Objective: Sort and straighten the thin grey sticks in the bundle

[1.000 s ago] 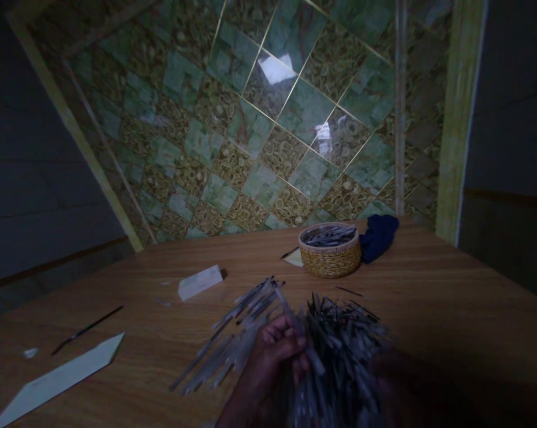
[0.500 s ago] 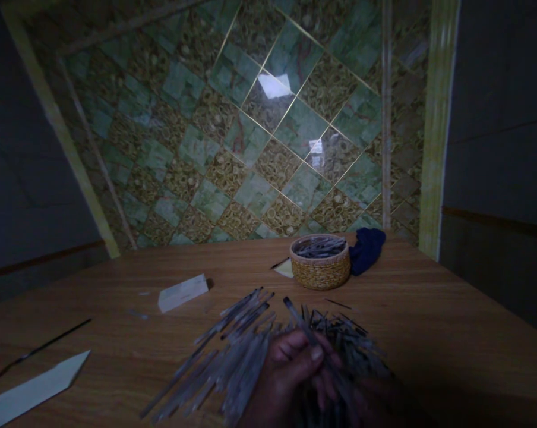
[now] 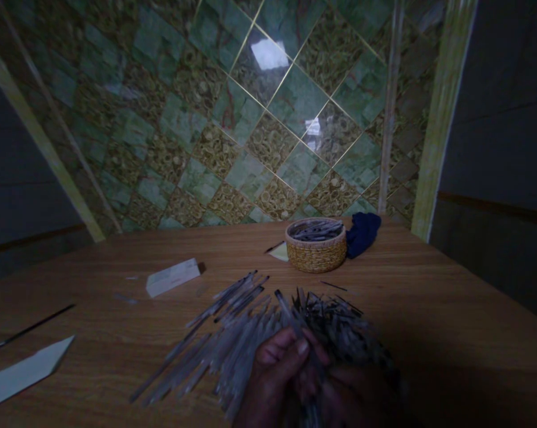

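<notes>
A tiled wall [image 3: 272,142] fills the upper frame behind a wooden table [image 3: 429,285]. At bottom centre, the left hand [image 3: 275,365] pinches a slanting pen [image 3: 285,305]; the right hand [image 3: 348,386], just beside it, is too dark to tell its grip. Loose pens [image 3: 239,348] spread left; a basket [image 3: 316,257] stands right of centre.

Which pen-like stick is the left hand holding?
The stick angled up from the left hand, its dark tip pointing away from the person; others lie on the table or in the basket.
</notes>
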`<move>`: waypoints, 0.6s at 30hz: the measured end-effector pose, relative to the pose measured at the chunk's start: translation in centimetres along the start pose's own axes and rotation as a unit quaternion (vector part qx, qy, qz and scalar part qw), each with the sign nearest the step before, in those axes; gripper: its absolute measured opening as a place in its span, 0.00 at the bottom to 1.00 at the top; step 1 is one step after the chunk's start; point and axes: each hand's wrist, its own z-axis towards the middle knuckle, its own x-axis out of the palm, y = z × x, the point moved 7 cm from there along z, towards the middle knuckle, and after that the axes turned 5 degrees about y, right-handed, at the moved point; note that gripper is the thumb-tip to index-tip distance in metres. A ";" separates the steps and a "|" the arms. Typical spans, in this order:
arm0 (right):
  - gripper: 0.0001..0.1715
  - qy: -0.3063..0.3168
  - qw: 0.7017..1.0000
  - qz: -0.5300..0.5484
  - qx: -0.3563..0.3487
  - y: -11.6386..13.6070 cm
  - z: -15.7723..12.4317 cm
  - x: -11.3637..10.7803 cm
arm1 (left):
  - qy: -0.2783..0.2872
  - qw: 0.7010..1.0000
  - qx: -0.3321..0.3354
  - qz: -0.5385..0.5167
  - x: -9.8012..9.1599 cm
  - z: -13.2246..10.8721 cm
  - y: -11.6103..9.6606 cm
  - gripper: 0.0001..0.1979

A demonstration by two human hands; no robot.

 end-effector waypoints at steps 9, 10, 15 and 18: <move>0.29 0.008 0.980 0.195 -0.040 3.3 3.2 6.9 | -0.215 0.973 -0.032 -0.079 -3.2 -1.2 -4.8 0.13; 0.29 0.017 0.979 0.199 -0.047 3.7 3.6 7.5 | -0.217 0.971 -0.038 -0.096 -3.3 -1.2 -5.1 0.14; 0.26 0.021 0.971 0.233 -0.046 6.4 4.5 9.1 | -0.174 0.976 -0.030 -0.129 -3.2 -0.2 -6.8 0.16; 0.27 0.025 0.991 0.119 -0.060 7.2 3.2 9.1 | -0.201 0.972 0.025 -0.122 -4.2 -0.2 -9.8 0.16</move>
